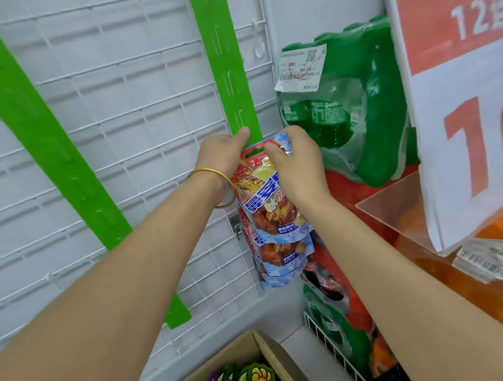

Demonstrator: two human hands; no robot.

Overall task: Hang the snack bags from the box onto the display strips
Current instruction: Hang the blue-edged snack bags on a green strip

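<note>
Currently, both hands are fitting a snack bag onto the right-hand display strip.

Against the wire grid panel (127,88), the display strip (223,53) is running near-vertically. The box (260,347) is sitting below, beside the left forearm. The snack bag (263,198) is hanging long axis downward, its top edge lying over the strip, with hung bags (282,258) just beneath. The left hand (225,156) is gripping the strip, thumb pressing its front. The right hand (300,160) is pinching the bag's top edge. The nearest free tab (241,118) is lying directly above, so a short upward move is probably pending.
</note>
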